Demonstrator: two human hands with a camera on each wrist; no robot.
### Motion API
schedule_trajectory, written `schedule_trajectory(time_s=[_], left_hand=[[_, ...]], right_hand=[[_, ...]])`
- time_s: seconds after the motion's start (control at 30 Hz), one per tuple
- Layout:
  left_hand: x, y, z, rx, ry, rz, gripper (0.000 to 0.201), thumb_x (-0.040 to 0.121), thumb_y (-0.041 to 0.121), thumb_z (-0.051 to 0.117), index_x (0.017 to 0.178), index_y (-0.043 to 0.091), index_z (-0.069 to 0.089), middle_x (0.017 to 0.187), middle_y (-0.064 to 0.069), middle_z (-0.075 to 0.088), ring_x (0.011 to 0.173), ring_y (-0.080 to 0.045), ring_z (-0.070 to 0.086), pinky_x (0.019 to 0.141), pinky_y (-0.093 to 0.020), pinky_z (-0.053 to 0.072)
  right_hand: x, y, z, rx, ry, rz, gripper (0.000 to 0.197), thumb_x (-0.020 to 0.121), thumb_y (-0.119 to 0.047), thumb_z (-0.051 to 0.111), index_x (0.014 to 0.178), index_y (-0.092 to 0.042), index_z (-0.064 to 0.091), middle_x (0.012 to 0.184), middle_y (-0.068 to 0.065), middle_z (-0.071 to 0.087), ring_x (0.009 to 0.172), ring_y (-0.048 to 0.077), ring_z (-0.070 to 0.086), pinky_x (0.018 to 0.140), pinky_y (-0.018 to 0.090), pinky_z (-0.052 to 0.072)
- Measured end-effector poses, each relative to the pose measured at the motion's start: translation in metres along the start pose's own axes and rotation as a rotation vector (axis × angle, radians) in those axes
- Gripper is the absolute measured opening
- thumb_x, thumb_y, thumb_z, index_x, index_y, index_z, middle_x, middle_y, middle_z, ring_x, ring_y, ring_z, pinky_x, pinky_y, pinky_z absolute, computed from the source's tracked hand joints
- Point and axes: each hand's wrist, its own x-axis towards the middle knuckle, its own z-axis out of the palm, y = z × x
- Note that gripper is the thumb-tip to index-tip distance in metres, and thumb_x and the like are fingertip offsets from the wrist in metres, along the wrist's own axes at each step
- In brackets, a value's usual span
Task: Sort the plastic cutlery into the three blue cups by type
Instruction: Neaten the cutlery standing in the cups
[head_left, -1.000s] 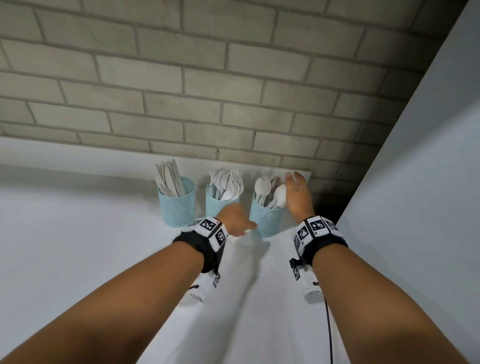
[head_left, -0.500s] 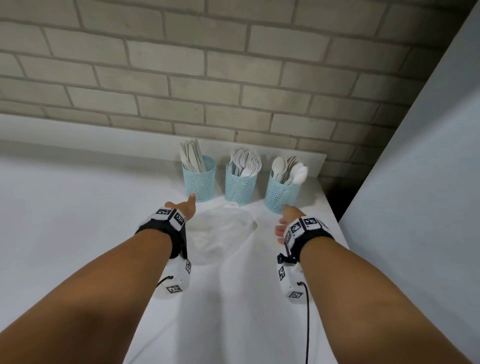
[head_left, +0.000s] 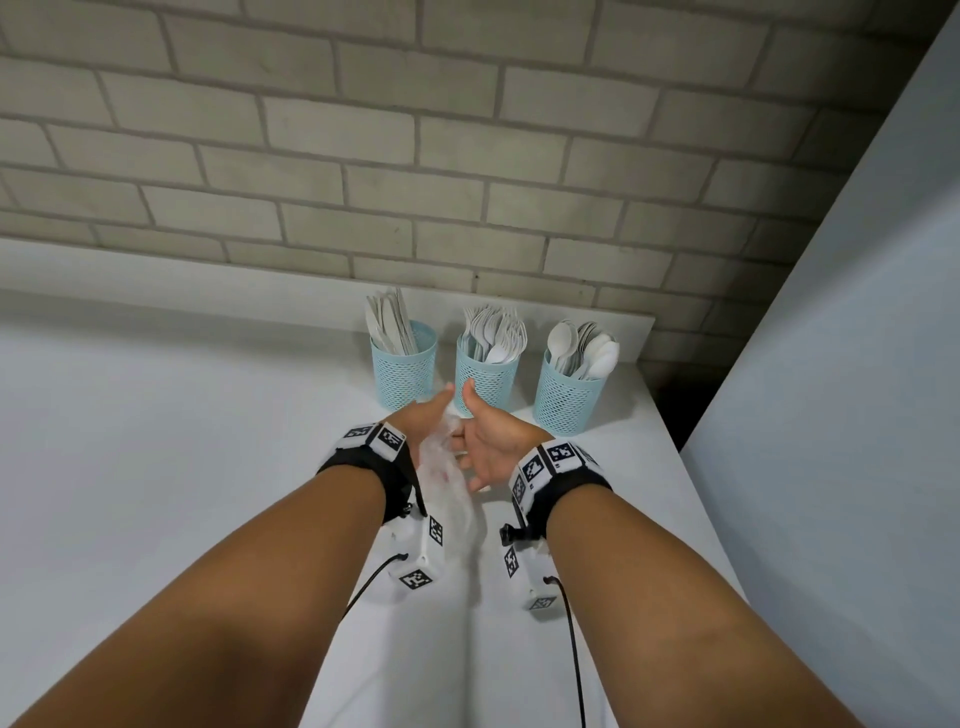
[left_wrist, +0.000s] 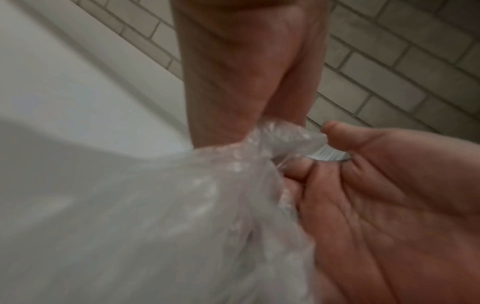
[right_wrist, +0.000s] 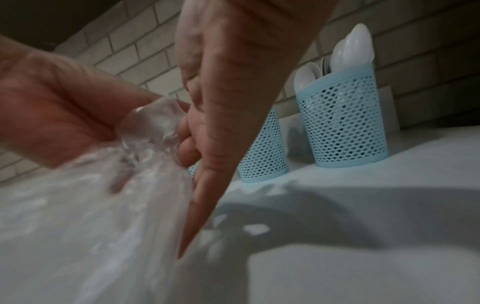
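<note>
Three blue mesh cups stand in a row at the back of the white counter (head_left: 156, 467). The left cup (head_left: 402, 371) holds knives, the middle cup (head_left: 487, 376) forks, the right cup (head_left: 569, 400) spoons. In front of the middle cup my left hand (head_left: 434, 413) and right hand (head_left: 467, 439) meet. Between them hangs a crumpled clear plastic bag (head_left: 441, 478). In the wrist views my left hand (right_wrist: 64, 107) grips the bag's gathered top (right_wrist: 148, 127). My right hand (left_wrist: 319, 152) pinches that top (left_wrist: 283, 137) between thumb and curled fingers. No loose cutlery shows.
A brick wall (head_left: 467, 156) rises behind the cups. A grey panel (head_left: 831, 389) closes off the right side, past the counter's right edge. In the right wrist view the spoon cup (right_wrist: 342, 123) and the fork cup (right_wrist: 262, 156) stand just beyond my fingers.
My hands were apart either side of the flat bag on the counter. They have come together in front of the middle cup and gathered the bag up between them.
</note>
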Motion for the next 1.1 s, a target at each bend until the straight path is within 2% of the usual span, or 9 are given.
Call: schedule_trajectory(time_s=[0.13, 0.3, 0.43, 0.57, 0.7, 0.8, 0.9, 1.03, 1.1], left_hand=[[0.001, -0.005, 0.002, 0.004, 0.165, 0.206, 0.038, 0.093, 0.029, 0.052, 0.118, 0.0, 0.058, 0.123, -0.018, 0.059, 0.114, -0.034, 0.056, 0.095, -0.035, 0.045], [-0.015, 0.005, 0.007, 0.048, 0.438, 0.48, 0.047, 0.095, 0.046, 0.043, 0.064, 0.01, 0.042, 0.069, -0.007, 0.047, 0.075, -0.025, 0.047, 0.074, -0.034, 0.036], [-0.018, 0.011, 0.02, -0.163, 0.277, 0.343, 0.064, 0.092, 0.064, 0.024, 0.086, 0.012, 0.06, 0.093, -0.011, 0.06, 0.091, -0.026, 0.056, 0.094, -0.035, 0.04], [-0.024, 0.007, 0.025, 0.194, 0.459, 0.172, 0.068, 0.095, 0.058, 0.024, 0.136, 0.008, 0.045, 0.139, -0.023, 0.037, 0.128, -0.038, 0.036, 0.11, -0.043, 0.027], [-0.019, -0.001, 0.018, 0.152, 0.389, 0.412, 0.053, 0.097, 0.046, 0.036, 0.097, -0.002, 0.057, 0.103, -0.02, 0.06, 0.104, -0.034, 0.054, 0.086, -0.036, 0.039], [-0.026, -0.001, 0.022, 0.195, 0.464, 0.514, 0.043, 0.096, 0.04, 0.044, 0.071, 0.006, 0.046, 0.073, -0.008, 0.048, 0.078, -0.025, 0.046, 0.071, -0.03, 0.032], [-0.034, 0.0, 0.033, 0.232, 0.412, 0.594, 0.031, 0.096, 0.038, 0.044, 0.086, 0.009, 0.047, 0.075, -0.005, 0.051, 0.075, -0.021, 0.049, 0.067, -0.023, 0.032], [-0.031, 0.001, 0.044, 0.357, 0.449, 0.56, 0.054, 0.096, 0.053, 0.029, 0.116, 0.009, 0.052, 0.108, -0.014, 0.06, 0.103, -0.033, 0.055, 0.091, -0.038, 0.043], [-0.029, 0.004, 0.046, 0.363, 0.444, 0.417, 0.062, 0.097, 0.052, 0.022, 0.124, 0.005, 0.052, 0.121, -0.022, 0.055, 0.114, -0.038, 0.049, 0.098, -0.042, 0.037]], right_hand=[[-0.003, 0.001, -0.013, 0.06, 0.272, -0.009, 0.083, 0.086, -0.073, 0.009, 0.105, -0.007, 0.057, 0.104, 0.009, 0.058, 0.101, 0.027, 0.055, 0.088, 0.042, 0.045], [-0.009, 0.01, -0.012, -0.023, 0.399, 0.069, 0.086, 0.084, -0.075, 0.026, 0.124, -0.002, 0.047, 0.105, 0.019, 0.063, 0.073, 0.031, 0.062, 0.06, 0.036, 0.055], [-0.006, -0.002, -0.005, 0.319, 0.184, 0.019, 0.087, 0.085, -0.073, 0.015, 0.123, -0.003, 0.046, 0.115, 0.022, 0.059, 0.074, 0.036, 0.066, 0.052, 0.037, 0.058], [-0.001, -0.008, -0.002, 0.379, 0.236, -0.152, 0.08, 0.09, -0.067, 0.009, 0.105, -0.009, 0.061, 0.105, 0.011, 0.062, 0.084, 0.019, 0.059, 0.065, 0.03, 0.05], [0.001, -0.005, -0.005, 0.388, 0.262, -0.132, 0.072, 0.092, -0.064, 0.012, 0.095, -0.01, 0.058, 0.119, 0.012, 0.059, 0.096, 0.023, 0.057, 0.072, 0.034, 0.048], [0.0, -0.007, 0.0, 0.314, 0.3, 0.021, 0.076, 0.089, -0.069, 0.022, 0.119, -0.006, 0.05, 0.127, 0.018, 0.054, 0.101, 0.034, 0.058, 0.061, 0.044, 0.052], [-0.004, -0.006, 0.008, 0.273, 0.244, 0.019, 0.065, 0.091, -0.065, 0.033, 0.123, -0.011, 0.049, 0.095, 0.014, 0.059, 0.071, 0.032, 0.065, 0.045, 0.036, 0.055], [0.004, -0.006, 0.007, 0.192, 0.323, -0.191, 0.044, 0.1, -0.039, 0.035, 0.123, -0.007, 0.052, 0.087, 0.013, 0.06, 0.074, 0.007, 0.064, 0.072, 0.019, 0.05], [0.001, -0.01, 0.006, 0.171, 0.37, -0.181, 0.052, 0.097, -0.052, 0.032, 0.092, -0.009, 0.062, 0.065, 0.008, 0.06, 0.056, 0.008, 0.058, 0.058, 0.018, 0.045]])
